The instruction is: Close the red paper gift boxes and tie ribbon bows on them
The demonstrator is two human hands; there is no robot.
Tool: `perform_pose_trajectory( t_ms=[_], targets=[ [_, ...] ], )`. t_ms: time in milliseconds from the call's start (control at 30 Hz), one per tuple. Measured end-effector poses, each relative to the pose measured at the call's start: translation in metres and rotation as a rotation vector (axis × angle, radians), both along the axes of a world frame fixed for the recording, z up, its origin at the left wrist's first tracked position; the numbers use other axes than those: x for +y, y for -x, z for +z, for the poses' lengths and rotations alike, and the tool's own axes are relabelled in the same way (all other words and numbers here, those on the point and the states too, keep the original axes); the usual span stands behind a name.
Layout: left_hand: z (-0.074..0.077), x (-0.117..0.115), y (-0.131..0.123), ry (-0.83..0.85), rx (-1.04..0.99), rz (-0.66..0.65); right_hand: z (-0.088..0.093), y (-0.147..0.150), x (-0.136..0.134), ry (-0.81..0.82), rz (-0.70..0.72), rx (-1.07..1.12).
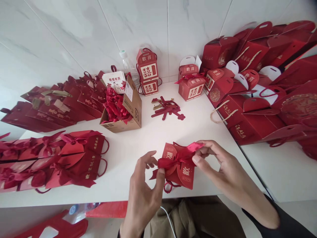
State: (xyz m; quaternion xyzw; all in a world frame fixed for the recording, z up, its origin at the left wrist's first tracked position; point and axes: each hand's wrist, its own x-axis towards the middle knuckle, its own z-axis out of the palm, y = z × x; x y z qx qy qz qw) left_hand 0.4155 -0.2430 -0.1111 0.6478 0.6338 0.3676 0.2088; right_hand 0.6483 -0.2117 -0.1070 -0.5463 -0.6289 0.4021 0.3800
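A small red gift box [187,177] with gold lettering lies near the table's front edge. A red ribbon bow [177,158] is tied across its top, and a dark red cord handle [170,186] sticks out at the near side. My left hand [146,185] has its thumb on the bow's left loop, with the fingers curled behind it. On the other side, my right hand [216,165] pinches the ribbon's right part between thumb and fingers. Part of the ribbon is hidden by my fingers.
A cardboard box [121,125] of red ribbons stands behind, near loose dark red straps [167,109]. Finished bow-tied boxes [74,155] fill the left. Small stacked boxes [148,71] stand by the wall, with large red boxes [247,122] at right and red bags [59,105] at back left.
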Motion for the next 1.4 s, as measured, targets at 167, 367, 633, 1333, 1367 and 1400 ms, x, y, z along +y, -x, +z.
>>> perform_pose_trajectory(
  t_ms=[167,367,633,1333,1367,1400],
  targets=[
    [0.004,-0.006,0.010,0.097,-0.017,-0.033,0.002,0.000,0.004,0.038,-0.076,0.026],
    [0.005,-0.012,0.008,0.222,-0.141,0.088,0.002,-0.004,0.007,0.014,-0.126,0.015],
    [0.009,-0.011,0.009,0.113,-0.180,0.107,0.001,-0.008,0.002,0.049,-0.074,-0.026],
    [0.001,0.006,-0.004,-0.076,0.017,-0.075,-0.008,0.001,-0.013,0.016,-0.027,-0.062],
    [0.001,0.005,-0.003,-0.083,0.022,-0.074,-0.007,0.001,-0.014,0.013,-0.029,-0.060],
    [0.002,0.004,-0.003,-0.093,0.025,-0.070,-0.007,0.001,-0.014,0.012,-0.031,-0.058]
  ],
)
